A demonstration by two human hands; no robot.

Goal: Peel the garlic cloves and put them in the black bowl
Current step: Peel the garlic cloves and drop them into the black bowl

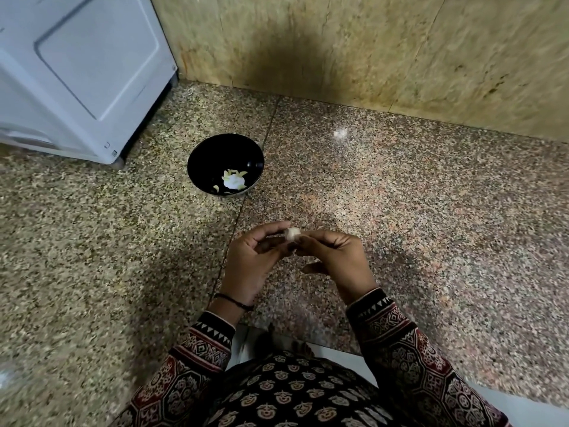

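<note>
A small pale garlic clove [292, 234] is pinched between the fingertips of both hands above the speckled granite counter. My left hand [254, 263] holds it from the left with curled fingers, and my right hand [334, 260] grips it from the right. The black bowl [201, 155] stands farther back and to the left of my hands. Inside it lie several pale peeled cloves [234, 181] near its front wall.
A white appliance [77, 72] stands at the back left of the counter, close to the bowl. A yellowish stone wall [400, 50] runs along the back. A small white scrap [340, 133] lies on the counter at the back right.
</note>
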